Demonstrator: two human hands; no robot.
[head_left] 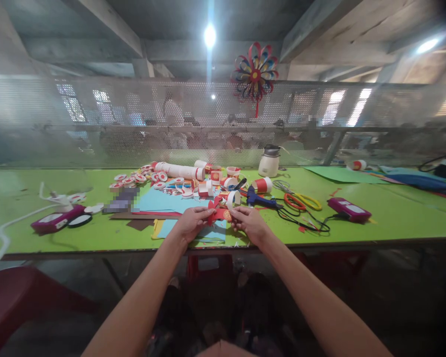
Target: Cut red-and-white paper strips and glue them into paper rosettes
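Between my two hands, over the front edge of the green table (107, 239), is a cut red paper piece (220, 214) with a yellow round print. My left hand (192, 223) pinches its left end with thumb and fingers. At the other end my right hand (250, 223) is closed on the same piece, beside a white curled strip (233, 198). Light blue paper sheets (163, 199) lie behind and under the hands. A blue glue gun (259, 198) rests just beyond my right hand, among several red and white paper cups (262, 185).
White paper-cup stacks (180, 171) and loose round cup bottoms (128, 179) lie at the back left. Orange-handled scissors (295, 201), purple power strips (349, 209) and cables are on the table. A cream kettle (268, 161) stands near the mesh screen (193, 109); a paper flower (255, 74) hangs there.
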